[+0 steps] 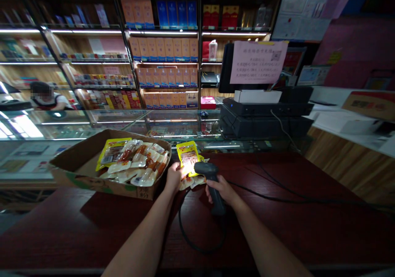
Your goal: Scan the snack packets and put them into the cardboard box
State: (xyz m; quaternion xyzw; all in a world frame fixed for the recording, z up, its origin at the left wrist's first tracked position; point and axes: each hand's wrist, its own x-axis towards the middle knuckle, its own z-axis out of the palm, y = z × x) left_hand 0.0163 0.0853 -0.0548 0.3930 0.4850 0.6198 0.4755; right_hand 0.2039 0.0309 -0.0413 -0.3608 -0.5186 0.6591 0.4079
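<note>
1 lit yellow packet, 1 black scanner just beside

Right hand gripping black scanner, left hand holding yellow packet, carton of packets beside

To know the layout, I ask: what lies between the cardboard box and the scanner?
In the head view: the left hand, a yellow packet and other packets close to it.
</note>
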